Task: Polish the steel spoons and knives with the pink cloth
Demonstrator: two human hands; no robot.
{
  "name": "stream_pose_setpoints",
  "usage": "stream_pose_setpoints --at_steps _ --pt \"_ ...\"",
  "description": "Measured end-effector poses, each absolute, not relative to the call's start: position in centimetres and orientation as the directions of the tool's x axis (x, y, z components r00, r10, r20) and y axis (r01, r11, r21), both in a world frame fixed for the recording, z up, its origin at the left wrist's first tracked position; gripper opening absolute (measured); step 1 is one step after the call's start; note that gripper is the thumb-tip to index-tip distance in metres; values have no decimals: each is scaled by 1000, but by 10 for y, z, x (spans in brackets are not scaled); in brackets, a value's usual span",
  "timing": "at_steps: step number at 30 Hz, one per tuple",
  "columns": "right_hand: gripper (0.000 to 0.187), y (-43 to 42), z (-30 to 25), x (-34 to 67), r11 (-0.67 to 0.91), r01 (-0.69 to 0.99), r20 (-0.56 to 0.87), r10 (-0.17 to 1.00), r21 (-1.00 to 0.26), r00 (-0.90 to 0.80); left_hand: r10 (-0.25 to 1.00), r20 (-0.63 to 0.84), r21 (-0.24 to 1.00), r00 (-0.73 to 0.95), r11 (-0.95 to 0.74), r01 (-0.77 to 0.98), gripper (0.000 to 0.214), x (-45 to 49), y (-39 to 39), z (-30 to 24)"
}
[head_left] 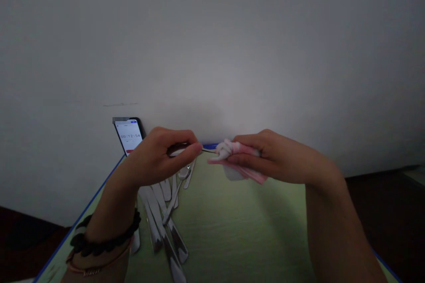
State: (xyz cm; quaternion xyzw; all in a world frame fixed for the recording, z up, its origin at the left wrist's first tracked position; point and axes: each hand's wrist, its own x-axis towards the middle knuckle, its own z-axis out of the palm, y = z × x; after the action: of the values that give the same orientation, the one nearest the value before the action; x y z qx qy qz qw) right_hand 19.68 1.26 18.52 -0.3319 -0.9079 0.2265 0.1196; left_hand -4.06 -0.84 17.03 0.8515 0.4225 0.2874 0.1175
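L hand (158, 154): thumb + fingertips pinched tight on thin metal utensil (210, 151), held above table (232, 230). R hand (279, 159): fingers closed on pink/white cloth (234, 173), bunched at utensil's R end. Loose cutlery (156, 216) on table, below/near L wrist. Phone (128, 136) w/ timer, tilted, back L by wall (212, 44).

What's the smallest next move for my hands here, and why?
Probably keep your left hand steady and draw the cloth a little along the metal utensil with your right hand. The left fingers pinch the utensil, while the right hand holds the cloth bunched around its other end, so a short wiping stroke seems to suit this grip.
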Motion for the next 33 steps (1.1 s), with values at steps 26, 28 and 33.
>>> stream_pose_setpoints --at_steps 26,28,33 --pt "38 13 185 192 695 513 79 629 -504 -774 826 368 487 427 -562 668 32 -33 -11 174" --pt "37 14 185 191 698 508 83 625 -504 -776 820 368 475 438 -571 669 31 -29 -11 174" --pt "34 15 183 190 711 508 94 620 -485 -779 795 366 435 484 -606 666 31 -16 -9 171"
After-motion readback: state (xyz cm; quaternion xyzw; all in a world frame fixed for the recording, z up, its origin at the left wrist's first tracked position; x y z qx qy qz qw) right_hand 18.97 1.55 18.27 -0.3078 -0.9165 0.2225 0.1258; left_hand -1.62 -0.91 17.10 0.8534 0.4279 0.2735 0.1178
